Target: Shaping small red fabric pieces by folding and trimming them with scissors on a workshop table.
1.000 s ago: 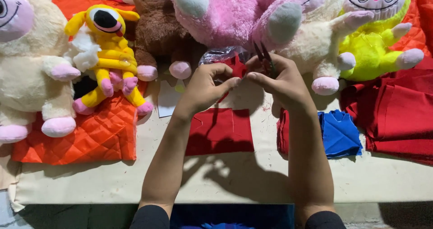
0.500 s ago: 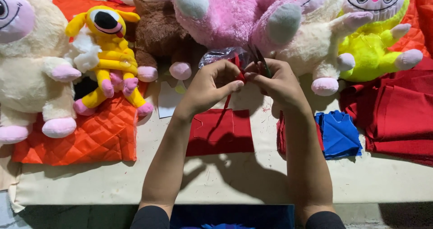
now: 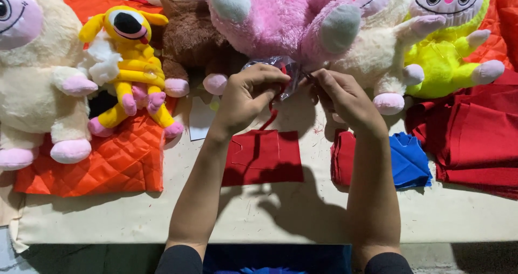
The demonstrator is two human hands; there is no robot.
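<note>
A row of plush toys (image 3: 280, 20) stood behind both hands; a cut cloth piece (image 3: 263, 156) lay on the surface (image 3: 162, 214) before them, folded cloth (image 3: 410, 158) to its right.

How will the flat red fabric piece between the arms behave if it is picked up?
The red fabric piece lies thin and flat on the table, so it is probably light and floppy. Pushed, it would likely wrinkle rather than slide.

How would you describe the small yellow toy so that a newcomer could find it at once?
Start at the big cream plush doll on the table's far left. Leaning against its right side, on the orange quilted fabric, sits the small yellow plush toy. Unlike its neighbours, it has one large black eye, floppy yellow ears and thin limbs with pink ends.
</note>
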